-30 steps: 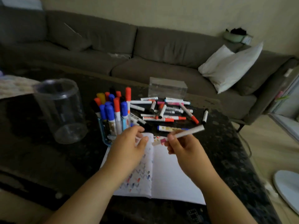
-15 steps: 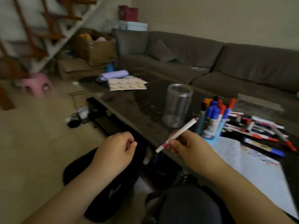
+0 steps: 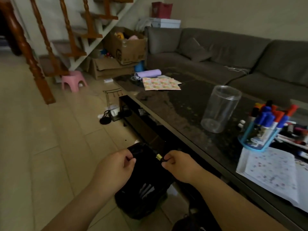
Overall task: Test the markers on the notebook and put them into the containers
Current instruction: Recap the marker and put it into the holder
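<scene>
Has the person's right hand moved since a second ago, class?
Yes: the right hand has left the open notebook and now hangs beside the table, over the black bag.

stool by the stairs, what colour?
Pink. The stool shows clearly in the head view, on the floor at the foot of the stairs.

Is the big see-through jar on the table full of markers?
No, the clear jar stands empty on the table, while the markers stand in the blue holder beside it.

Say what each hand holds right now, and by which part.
Both hands are over a black bag on the floor. The right pinches a small yellowish piece at its top; the left's hold cannot be told.
</scene>
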